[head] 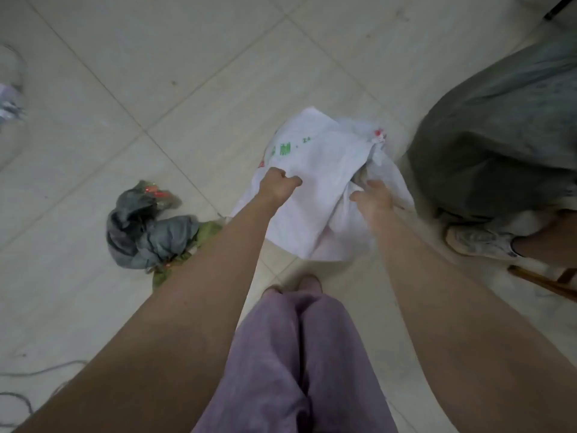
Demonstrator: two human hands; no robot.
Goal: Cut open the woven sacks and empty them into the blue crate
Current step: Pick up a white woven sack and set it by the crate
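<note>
Sack [321,157] is sagging between both hands, likely for shaking out. Left hand [278,183] is clenching its nine-o'clock edge; right hand [373,198] is grasping its three-o'clock fold.

**Green and red print on the sack, none of it legible**

The white woven plastic sack [315,182] carries a short line of green printed characters [282,150] on its upper face, with a few smaller green marks [307,139] further right. Blur smears them. They look like block characters, yet no single one can be read. A patch of red print [378,135] sits at the sack's bunched top corner and a red trace [261,163] at its left edge, both too blurred to tell. The crumpled grey-green bag [146,226] on the floor to the left shows red-orange printing [154,192] near its top, also illegible. No number or brand can be made out.
</note>
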